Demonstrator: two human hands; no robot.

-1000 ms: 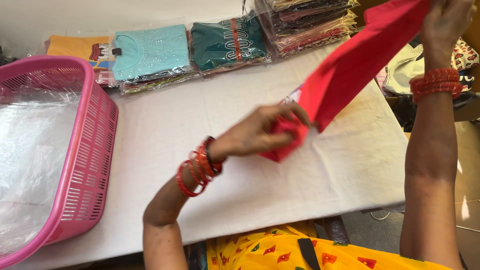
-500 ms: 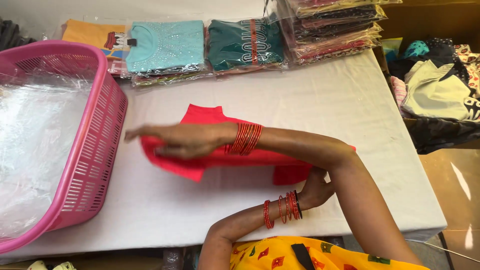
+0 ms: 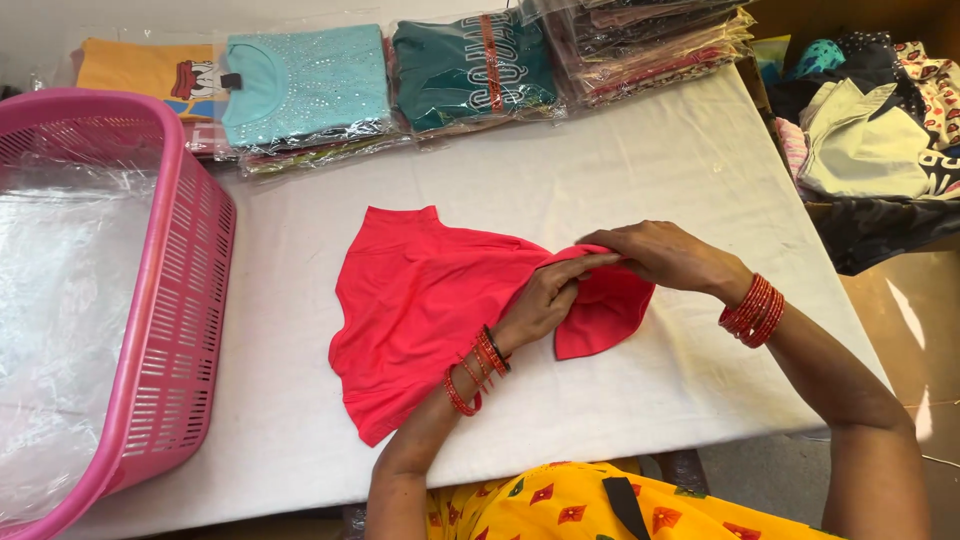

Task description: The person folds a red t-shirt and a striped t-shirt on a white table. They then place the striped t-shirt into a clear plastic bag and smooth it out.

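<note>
A bright red garment lies spread flat on the white-covered table, its wide part to the left. My left hand rests on the cloth near its right end, fingers pinching a fold. My right hand meets it from the right and grips the same fold of red cloth. Both wrists carry red bangles.
A pink plastic basket lined with clear plastic stands at the left. Bagged folded garments, orange, light blue and dark green, plus a stack, line the far edge. Loose clothes lie in a heap off the table's right.
The red garment was held up in the air a second ago; now it lies flat on the table. My hands have come together at its right end.
</note>
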